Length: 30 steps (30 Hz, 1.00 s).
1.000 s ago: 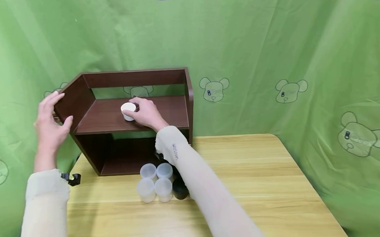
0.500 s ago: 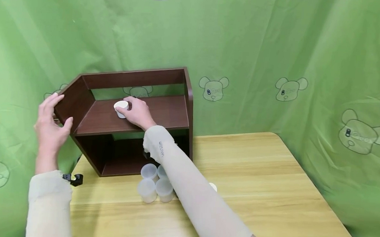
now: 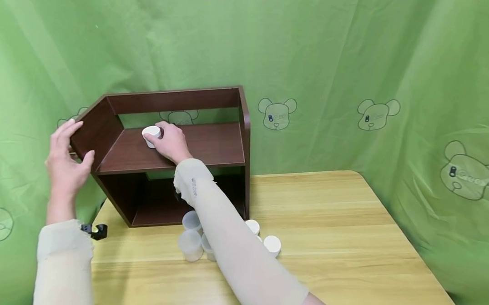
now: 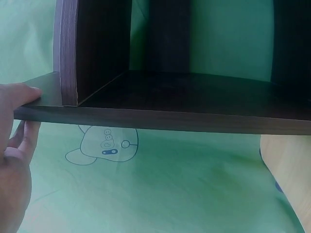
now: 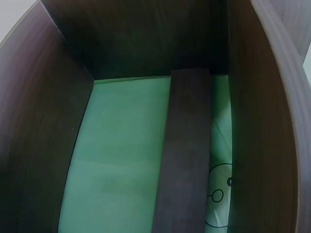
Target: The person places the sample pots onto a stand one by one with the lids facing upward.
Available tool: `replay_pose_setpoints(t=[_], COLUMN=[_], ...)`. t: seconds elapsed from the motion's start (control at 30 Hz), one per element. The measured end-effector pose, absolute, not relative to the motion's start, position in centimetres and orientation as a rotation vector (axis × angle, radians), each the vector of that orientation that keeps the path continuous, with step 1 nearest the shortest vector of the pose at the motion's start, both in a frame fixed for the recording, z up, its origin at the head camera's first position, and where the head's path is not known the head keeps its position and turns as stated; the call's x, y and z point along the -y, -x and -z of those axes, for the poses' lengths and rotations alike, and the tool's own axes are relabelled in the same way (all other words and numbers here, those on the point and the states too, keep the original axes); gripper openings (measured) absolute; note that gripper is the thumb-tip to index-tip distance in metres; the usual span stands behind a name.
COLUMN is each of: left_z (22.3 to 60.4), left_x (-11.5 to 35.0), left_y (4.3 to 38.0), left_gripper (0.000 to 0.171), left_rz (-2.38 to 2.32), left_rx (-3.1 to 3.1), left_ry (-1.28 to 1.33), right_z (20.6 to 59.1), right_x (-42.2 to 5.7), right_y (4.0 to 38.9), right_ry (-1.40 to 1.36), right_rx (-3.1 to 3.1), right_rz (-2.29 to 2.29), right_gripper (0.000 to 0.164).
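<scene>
On the upper board of a dark brown wooden shelf (image 3: pixel 205 144), my right hand (image 3: pixel 170 141) pinches a small white round jar (image 3: pixel 152 137) between thumb and fingers. The jar is upright, left of the board's middle. My left hand (image 3: pixel 68 163) grips the front edge of the shelf's left side panel (image 3: pixel 99 130). In the left wrist view the thumb (image 4: pixel 26 93) lies on one face of that panel and the fingers (image 4: pixel 30 138) lie behind the other. The right wrist view looks into the shelf's lower compartment (image 5: pixel 189 145), with neither hand nor jar in sight.
Several translucent cups (image 3: pixel 191 245) stand on the wooden table (image 3: pixel 327 229) before the shelf, partly covered by my right forearm. White round jars (image 3: pixel 272 244) stand right of that forearm. A green printed curtain (image 3: pixel 314 60) surrounds the table.
My right hand has slid left along the upper board with the white jar. Its forearm now uncovers white jars and hides a black jar and some cups. The left hand keeps its place.
</scene>
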<state>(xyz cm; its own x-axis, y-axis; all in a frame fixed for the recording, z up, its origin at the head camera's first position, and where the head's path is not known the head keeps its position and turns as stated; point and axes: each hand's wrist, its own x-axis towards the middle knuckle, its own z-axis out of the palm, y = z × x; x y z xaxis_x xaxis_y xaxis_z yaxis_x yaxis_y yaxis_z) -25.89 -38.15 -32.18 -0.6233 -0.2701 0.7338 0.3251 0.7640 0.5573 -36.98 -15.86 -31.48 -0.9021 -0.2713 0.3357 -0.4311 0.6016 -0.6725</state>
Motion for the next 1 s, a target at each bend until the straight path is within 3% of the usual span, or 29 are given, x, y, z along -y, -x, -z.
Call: replay_pose_setpoints(t=[1.0], left_z=[32.4], left_x=[38.0], left_y=[25.5], left_gripper=[0.072], left_rz=[0.825], left_rx=[2.092], left_ry=[0.036], right_z=[31.8], right_x=[16.9], right_y=[38.2], right_ry=[-0.746], right_rx=[2.635], right_rz=[-1.230], right_gripper=[0.053])
